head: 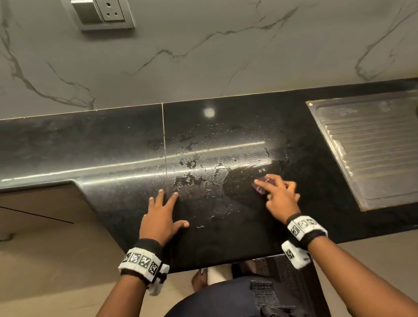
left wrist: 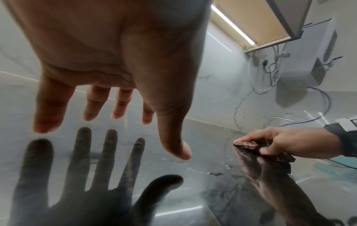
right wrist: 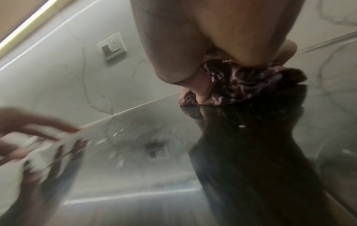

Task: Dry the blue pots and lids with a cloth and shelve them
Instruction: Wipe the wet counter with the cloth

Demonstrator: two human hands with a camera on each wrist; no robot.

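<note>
Dark-clothed person's right hand [head: 280, 195] clenches a maroon patterned cloth [head: 262, 187] on the wet black counter [head: 119, 149]; left hand [head: 161, 216] hovers, fingers spread, grasping nothing. Overlapping firm strokes would clear droplets.

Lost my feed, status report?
Left hand open, over black counter. Right hand presses cloth onto it. Water puddles remain. No pots in view.

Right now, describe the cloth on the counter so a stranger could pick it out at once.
Start at the black counter, with the steel draining board on its right end. Left of that board, near the front edge, the right hand presses down on a small bunched cloth. It is dark maroon with pale flecks, the only fabric among the water drops.
</note>
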